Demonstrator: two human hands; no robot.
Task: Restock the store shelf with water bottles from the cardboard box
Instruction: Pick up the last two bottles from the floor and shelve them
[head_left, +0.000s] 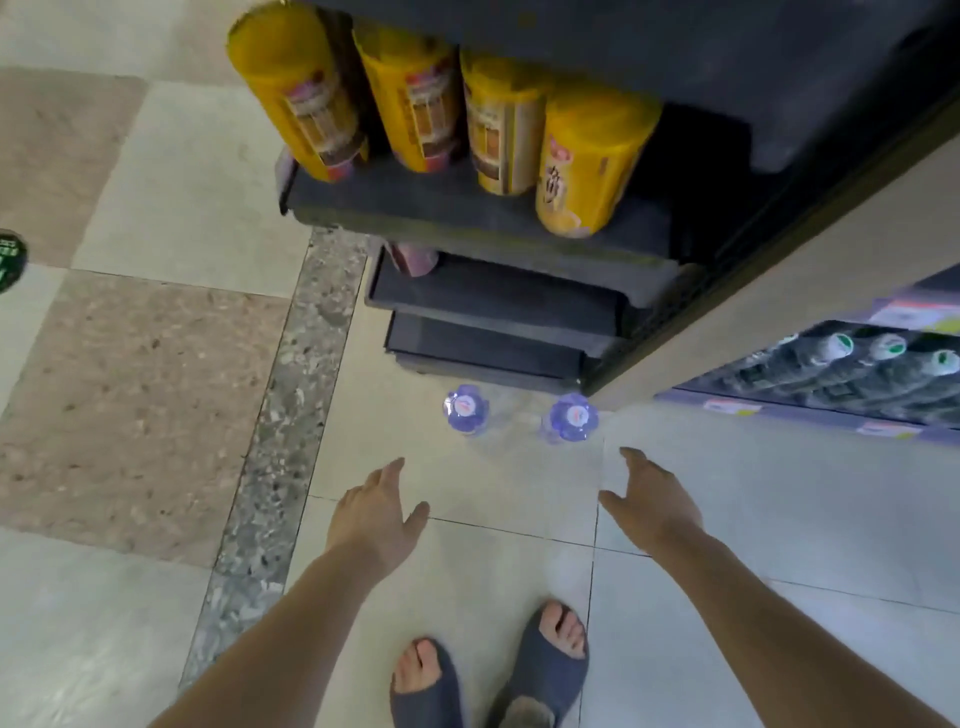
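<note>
Two water bottles (466, 409) upright on floor (156, 156); shelf (810, 410) holds bottles.

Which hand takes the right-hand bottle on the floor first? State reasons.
Right. The right hand is open and nearest the right bottle, on the side of the stocked shelf; the left hand lines up with the left bottle.

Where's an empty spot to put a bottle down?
Bare floor lies between the left hand and right hand, just short of the two purple-capped bottles, and left of them up to the grey speckled strip. The right shelf is packed tight with dark bottles.
</note>
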